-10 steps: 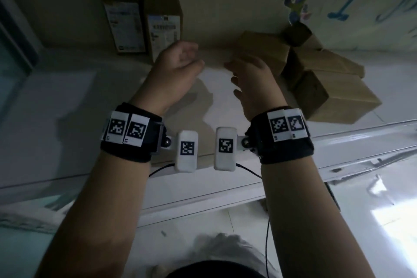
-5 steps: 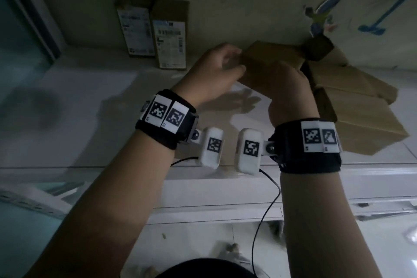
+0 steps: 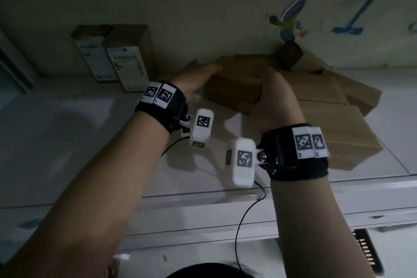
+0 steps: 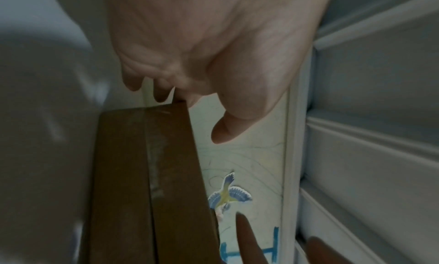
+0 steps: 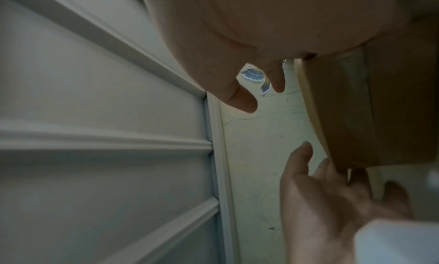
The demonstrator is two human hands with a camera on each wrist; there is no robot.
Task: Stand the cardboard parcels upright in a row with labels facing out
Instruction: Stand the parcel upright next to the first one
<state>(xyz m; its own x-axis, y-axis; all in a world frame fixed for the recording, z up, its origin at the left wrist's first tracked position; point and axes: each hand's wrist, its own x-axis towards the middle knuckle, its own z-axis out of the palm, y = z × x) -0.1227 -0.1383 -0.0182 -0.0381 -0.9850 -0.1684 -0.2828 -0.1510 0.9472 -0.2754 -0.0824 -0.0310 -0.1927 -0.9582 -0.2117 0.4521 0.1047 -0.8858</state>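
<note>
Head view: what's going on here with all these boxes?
A person holds one cardboard parcel between both hands, the left hand at its left end, the right hand at its right end. Two labelled parcels already stand upright against the wall at the left, labels facing out. Several more parcels lie in a loose pile on the white surface to the right.

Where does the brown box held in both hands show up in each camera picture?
Head: held box, centre, between both hands.
Left wrist: held box, lower left, below the fingers.
Right wrist: held box, right edge.
Shared landmark: bird sticker on the wall.
</note>
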